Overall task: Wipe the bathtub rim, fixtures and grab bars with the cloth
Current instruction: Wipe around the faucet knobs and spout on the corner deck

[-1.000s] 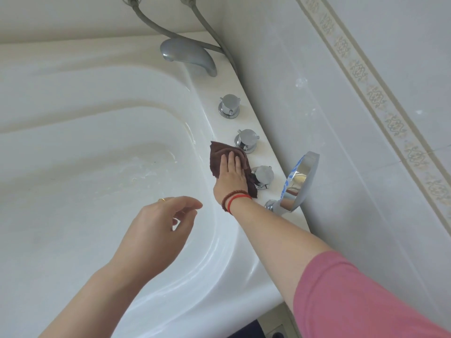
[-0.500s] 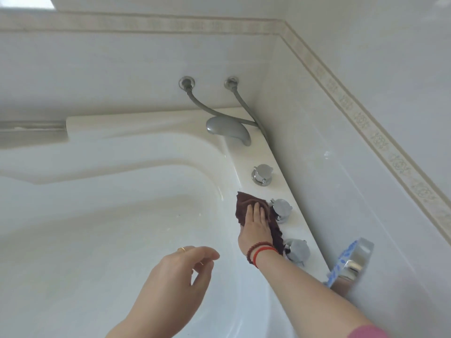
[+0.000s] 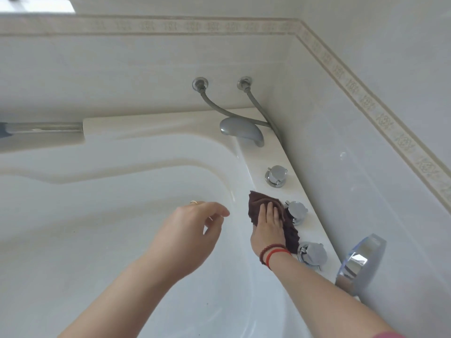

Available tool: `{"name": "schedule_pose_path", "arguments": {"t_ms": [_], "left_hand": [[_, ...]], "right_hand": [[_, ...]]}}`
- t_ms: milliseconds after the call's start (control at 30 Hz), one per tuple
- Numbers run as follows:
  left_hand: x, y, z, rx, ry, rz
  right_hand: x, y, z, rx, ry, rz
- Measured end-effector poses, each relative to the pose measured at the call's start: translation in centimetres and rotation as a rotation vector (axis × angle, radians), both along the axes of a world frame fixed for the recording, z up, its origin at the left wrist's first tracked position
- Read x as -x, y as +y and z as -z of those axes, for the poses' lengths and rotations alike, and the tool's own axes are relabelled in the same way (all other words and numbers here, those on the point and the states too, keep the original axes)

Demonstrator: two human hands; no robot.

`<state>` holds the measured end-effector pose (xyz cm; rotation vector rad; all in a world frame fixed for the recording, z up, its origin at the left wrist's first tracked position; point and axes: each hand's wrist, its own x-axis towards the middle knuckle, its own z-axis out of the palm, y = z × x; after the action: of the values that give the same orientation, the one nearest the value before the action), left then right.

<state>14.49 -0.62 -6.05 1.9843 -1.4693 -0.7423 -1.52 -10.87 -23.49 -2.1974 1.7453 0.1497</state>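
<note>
Right hand (image 3: 267,225): lies flat, fingers straight and together, pressing the cloth down onto the rim; red and dark bead bracelets (image 3: 273,254) circle its wrist.
Cloth (image 3: 258,203): dark brown, crumpled, on the right-hand rim of the tub; its far edge sticks out past the fingertips and its right edge trails toward the near knob.
Left hand (image 3: 188,237): hangs over the tub basin, holding nothing, fingers loosely curled, thumb and forefinger near each other; a gold ring (image 3: 194,202) shows on one finger.
Bathtub rim (image 3: 253,172): white, runs from the far corner toward the near right along the wall.
Far knob (image 3: 276,175): chrome, on the rim, apart from the cloth.
Middle knob (image 3: 296,212): chrome, just right of the cloth; I cannot tell whether the cloth touches it.
Near knob (image 3: 312,254): chrome, just right of the right wrist.
Spout (image 3: 241,131): grey, at the far corner, pointing over the basin.
Hoses (image 3: 219,108): two grey lines from wall fittings down behind the spout.
Shower head (image 3: 361,262): chrome with a bluish rim, propped against the right wall at the near end of the rim.
Tile border (image 3: 361,98): patterned band along both walls.
</note>
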Motion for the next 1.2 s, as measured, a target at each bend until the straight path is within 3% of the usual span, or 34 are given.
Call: {"name": "schedule_pose_path", "arguments": {"t_ms": [200,467,733,967,1200], "left_hand": [[-0.3,0.3,1.5,-0.009,0.007,0.006],[-0.5,0.2,2.6,-0.039,0.004,0.016],[-1.2,-0.3,3.6,-0.070,-0.007,0.026],[-1.4,-0.7,4.8,-0.080,0.013,0.038],[-1.5,-1.9,5.9,-0.071,0.027,0.055]], "right_hand": [[-1.8,-3.0,-0.4,-0.022,-0.044,0.095],[-0.3,-0.1,1.1,0.061,-0.017,0.001],[-3.1,-5.6,0.3,-0.029,-0.061,0.050],[-1.4,-2.2,2.0,0.137,-0.064,-0.007],[-1.7,-4.8,1.6,0.038,-0.035,-0.037]]}}
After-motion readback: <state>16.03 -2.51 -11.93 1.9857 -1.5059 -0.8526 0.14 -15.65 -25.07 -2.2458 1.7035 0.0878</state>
